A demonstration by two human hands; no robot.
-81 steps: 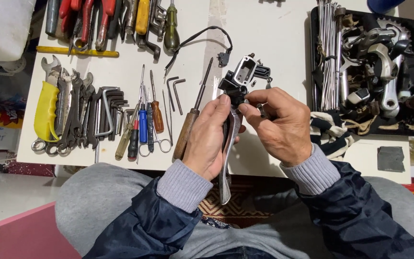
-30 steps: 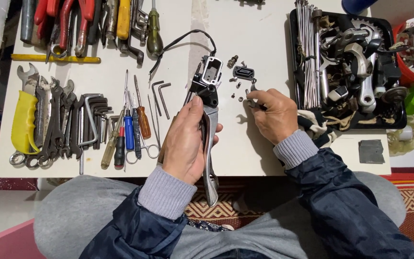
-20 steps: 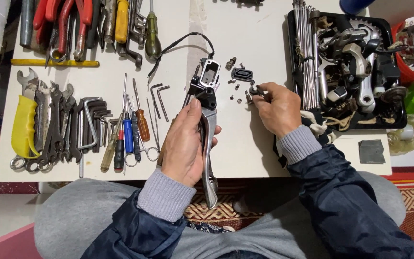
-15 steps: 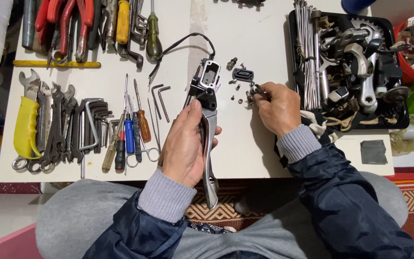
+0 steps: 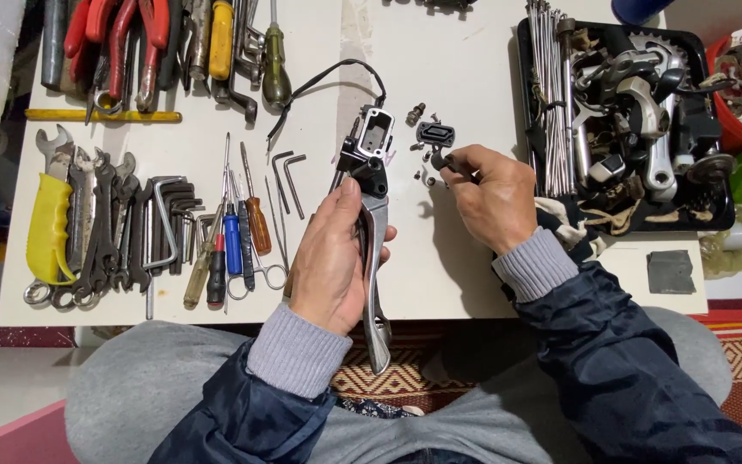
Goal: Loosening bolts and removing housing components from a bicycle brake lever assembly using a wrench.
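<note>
Gripping a silver brake lever (image 5: 373, 258) around its blade, the left hand (image 5: 330, 258) holds it upright over the near edge of the white table (image 5: 465, 283), with the black master-cylinder body and its open rectangular reservoir (image 5: 376, 131) pointing away. The right hand (image 5: 493, 193) is closed in a pinch on a small dark part (image 5: 440, 160) just beside the black reservoir cover (image 5: 434, 132), among loose screws (image 5: 416, 112) scattered on the table. A thin black hose (image 5: 337, 73) curls off from the lever body. The lever looks like rigid cast metal, fairly light, and best held by the blade or clamp body as now; the open reservoir probably wants keeping level. The screws seem tiny and easy to lose, needing fingertip care. Hex keys (image 5: 285, 176) and screwdrivers (image 5: 234, 232) lie left; a black tray (image 5: 526, 51) of parts sits right.
</note>
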